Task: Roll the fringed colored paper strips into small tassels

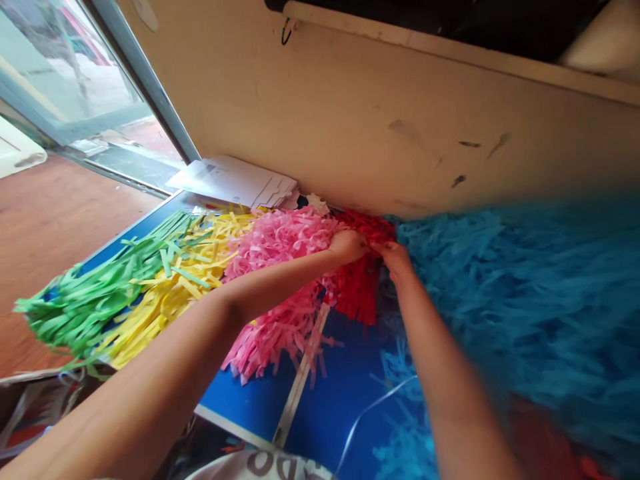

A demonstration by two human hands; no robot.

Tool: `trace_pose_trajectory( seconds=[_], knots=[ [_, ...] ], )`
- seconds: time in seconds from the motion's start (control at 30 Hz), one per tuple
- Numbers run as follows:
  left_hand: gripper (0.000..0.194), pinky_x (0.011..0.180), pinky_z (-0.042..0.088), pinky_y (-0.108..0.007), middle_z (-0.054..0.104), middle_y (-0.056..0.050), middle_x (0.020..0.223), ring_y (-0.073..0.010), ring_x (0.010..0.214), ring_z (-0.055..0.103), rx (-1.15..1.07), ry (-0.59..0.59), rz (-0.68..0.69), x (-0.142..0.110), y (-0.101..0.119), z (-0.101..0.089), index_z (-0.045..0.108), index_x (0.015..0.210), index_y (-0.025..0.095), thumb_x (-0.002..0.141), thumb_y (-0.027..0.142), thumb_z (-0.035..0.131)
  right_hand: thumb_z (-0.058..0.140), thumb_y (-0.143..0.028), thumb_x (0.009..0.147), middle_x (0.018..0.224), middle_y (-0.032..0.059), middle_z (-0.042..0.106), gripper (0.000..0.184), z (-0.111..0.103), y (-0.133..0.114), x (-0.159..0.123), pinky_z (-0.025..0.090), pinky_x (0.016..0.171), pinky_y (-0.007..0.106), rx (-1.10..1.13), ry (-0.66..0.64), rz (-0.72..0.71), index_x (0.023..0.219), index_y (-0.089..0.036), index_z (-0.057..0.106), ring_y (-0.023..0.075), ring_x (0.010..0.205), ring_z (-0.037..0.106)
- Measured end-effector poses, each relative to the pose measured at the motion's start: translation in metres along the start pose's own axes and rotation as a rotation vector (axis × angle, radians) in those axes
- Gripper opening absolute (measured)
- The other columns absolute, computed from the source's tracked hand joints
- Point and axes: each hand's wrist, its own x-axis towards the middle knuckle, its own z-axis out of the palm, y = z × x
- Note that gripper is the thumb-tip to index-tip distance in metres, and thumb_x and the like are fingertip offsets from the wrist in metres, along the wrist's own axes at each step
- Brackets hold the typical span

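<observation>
Both of my hands meet at the red paper fringe (356, 297), whose cut strips hang down onto the blue table. My left hand (349, 247) is closed, its fingertips pinching at the upper part of the fringe. Close beside it on the right, my right hand (395, 257) also pinches there, thumb and fingers together. The exact bit between the fingertips is too small to make out. Pink paper fringe (285, 233) lies under and to the left of my left wrist. A large heap of blue paper fringe (500, 287) spreads to the right, partly behind my right forearm.
Yellow fringe (220, 237) and green fringe (100, 300) lie farther left on the blue table (240, 407). White sheets (235, 181) are stacked against the wall (350, 113). A thin white ribbon (367, 408) curves across the tabletop. At left stands a glass door (115, 87).
</observation>
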Motion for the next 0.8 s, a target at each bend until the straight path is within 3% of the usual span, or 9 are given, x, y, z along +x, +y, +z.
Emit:
trace_pose_trajectory(
  seconds=[0.37, 0.47, 0.57, 0.63, 0.7, 0.8],
  knots=[
    [0.026, 0.084, 0.052, -0.025, 0.077, -0.005, 0.090, -0.0212, 0.091, 0.070, -0.102, -0.010, -0.023, 0.001, -0.007, -0.005, 0.079, 0.091, 0.019, 0.076, 0.012, 0.059, 0.074, -0.051, 0.068, 0.064, 0.0023, 0.060, 0.034, -0.005, -0.004, -0.009, 0.036, 0.052, 0.026, 0.003, 0.059, 0.022, 0.066, -0.021, 0.058, 0.0175, 0.064, 0.056],
    [0.020, 0.079, 0.052, -0.025, 0.075, -0.006, 0.082, -0.0209, 0.085, 0.070, -0.129, 0.009, -0.041, 0.004, -0.009, -0.003, 0.078, 0.085, 0.015, 0.082, 0.019, 0.059, 0.070, -0.050, 0.072, 0.066, 0.0030, 0.061, 0.032, -0.006, -0.002, -0.010, 0.038, 0.051, 0.025, 0.012, 0.060, 0.043, 0.068, -0.021, 0.057, 0.0175, 0.064, 0.058],
    [0.043, 0.070, 0.051, -0.024, 0.073, -0.007, 0.077, -0.0179, 0.075, 0.069, -0.169, 0.043, -0.069, 0.004, -0.007, 0.000, 0.075, 0.092, 0.013, 0.098, 0.036, 0.040, 0.067, -0.047, 0.076, 0.071, 0.0040, 0.063, 0.027, -0.005, 0.000, -0.010, 0.043, 0.053, 0.025, 0.034, 0.045, 0.068, 0.071, -0.021, 0.058, 0.0163, 0.064, 0.059],
    [0.052, 0.070, 0.051, -0.023, 0.074, -0.007, 0.086, -0.0163, 0.078, 0.069, -0.187, 0.078, -0.067, 0.000, -0.003, 0.002, 0.072, 0.104, 0.015, 0.103, 0.042, 0.027, 0.064, -0.047, 0.079, 0.074, 0.0044, 0.065, 0.026, -0.004, 0.001, -0.011, 0.046, 0.054, 0.025, 0.048, 0.034, 0.069, 0.075, -0.022, 0.060, 0.0158, 0.064, 0.060],
    [0.045, 0.074, 0.051, -0.025, 0.074, -0.008, 0.099, -0.0188, 0.089, 0.069, -0.134, 0.100, -0.077, -0.006, 0.002, 0.004, 0.069, 0.111, 0.017, 0.099, 0.047, 0.039, 0.062, -0.050, 0.080, 0.074, 0.0044, 0.065, 0.028, -0.002, 0.000, -0.013, 0.046, 0.053, 0.025, 0.054, 0.023, 0.058, 0.077, -0.022, 0.061, 0.0163, 0.064, 0.061],
    [0.037, 0.075, 0.052, -0.030, 0.074, -0.010, 0.095, -0.0258, 0.091, 0.069, -0.030, 0.052, -0.099, -0.014, 0.007, 0.005, 0.073, 0.095, 0.017, 0.082, 0.050, 0.067, 0.063, -0.055, 0.078, 0.069, 0.0037, 0.064, 0.034, 0.000, -0.002, -0.014, 0.046, 0.050, 0.025, 0.049, 0.007, 0.035, 0.076, -0.022, 0.060, 0.0172, 0.062, 0.061]
  ],
)
